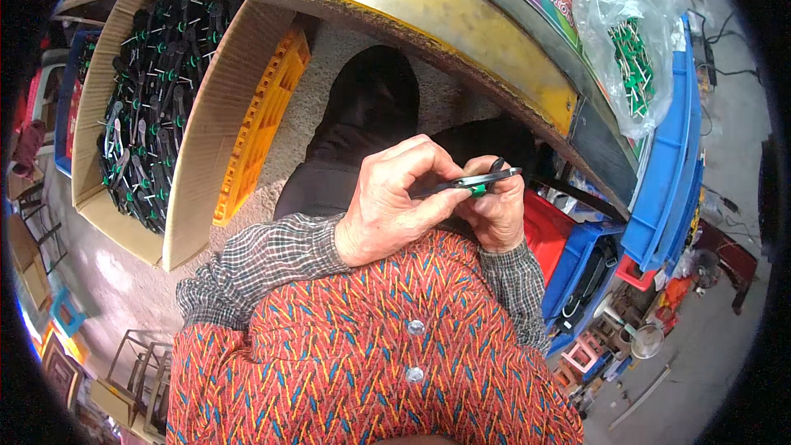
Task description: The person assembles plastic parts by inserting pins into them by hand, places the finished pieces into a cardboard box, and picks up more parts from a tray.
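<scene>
Above my lap I hold a small, slim black part with a green piece on it; its exact kind I cannot make out. My left hand pinches one end between thumb and fingertips. My right hand is closed around the other end, where a dark curved tip sticks up by the finger. The fingers hide much of the part. To the left stands an open cardboard box, filled with many similar black parts that have green pieces and pale pins.
A worn metal-edged worktable curves in front of my knees. On its right lies a clear plastic bag of green-headed pins, near a blue tray. A yellow plastic crate is beside the box. Another blue bin sits lower right.
</scene>
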The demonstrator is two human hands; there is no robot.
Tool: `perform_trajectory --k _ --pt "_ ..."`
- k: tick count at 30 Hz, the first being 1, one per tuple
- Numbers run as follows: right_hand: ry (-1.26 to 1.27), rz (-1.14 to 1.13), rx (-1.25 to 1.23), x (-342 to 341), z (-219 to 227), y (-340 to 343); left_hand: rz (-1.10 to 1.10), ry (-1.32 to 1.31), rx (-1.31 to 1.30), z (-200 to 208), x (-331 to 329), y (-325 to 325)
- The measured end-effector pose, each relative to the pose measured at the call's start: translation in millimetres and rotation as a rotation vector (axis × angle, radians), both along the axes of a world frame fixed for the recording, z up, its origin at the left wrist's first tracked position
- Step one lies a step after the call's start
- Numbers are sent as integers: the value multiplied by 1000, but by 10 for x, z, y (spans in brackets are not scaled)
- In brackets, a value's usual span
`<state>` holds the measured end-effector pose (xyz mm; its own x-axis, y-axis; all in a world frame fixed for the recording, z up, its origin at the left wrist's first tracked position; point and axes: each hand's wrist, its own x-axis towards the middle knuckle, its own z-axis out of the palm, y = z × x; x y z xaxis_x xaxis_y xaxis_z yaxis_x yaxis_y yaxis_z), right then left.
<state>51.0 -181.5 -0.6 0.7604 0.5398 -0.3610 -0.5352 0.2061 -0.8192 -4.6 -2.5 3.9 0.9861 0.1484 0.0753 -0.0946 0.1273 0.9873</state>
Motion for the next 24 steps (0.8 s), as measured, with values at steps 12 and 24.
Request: perform_trajectory --k 12,24 --pt "123 -3 100 21 -60 -43 50 -87 34 -41 36 -32" --pt "129 -22 40 44 -76 -35 45 -87 64 -70 60 -29"
